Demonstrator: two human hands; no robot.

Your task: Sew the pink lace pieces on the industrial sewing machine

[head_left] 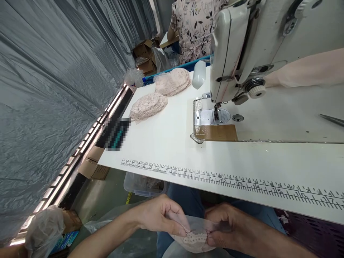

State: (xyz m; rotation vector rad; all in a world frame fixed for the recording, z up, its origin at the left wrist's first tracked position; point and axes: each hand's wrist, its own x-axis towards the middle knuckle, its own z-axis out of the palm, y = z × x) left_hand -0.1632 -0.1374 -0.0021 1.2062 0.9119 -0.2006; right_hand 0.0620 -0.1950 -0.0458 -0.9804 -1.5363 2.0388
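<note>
Below the table's front edge, over my lap, my left hand (pixel 161 215) and my right hand (pixel 228 224) both pinch a small pink lace piece (pixel 192 238) with a sheer layer over it. The fingers of each hand are closed on its top edge, close together. On the white sewing table (pixel 166 143) lie two piles of the same pink lace pieces, one pile (pixel 148 105) nearer and one pile (pixel 173 81) farther back. The white sewing machine (pixel 236 46) stands to the right, its needle plate (pixel 212 118) bare.
A printed ruler (pixel 231 181) runs along the table's front edge. Grey plastic sheeting (pixel 53 89) hangs at the left. A person in a floral top (pixel 195 25) stands beyond the table. Cardboard boxes (pixel 145 57) sit at the back, a clear bin (pixel 142 184) under the table.
</note>
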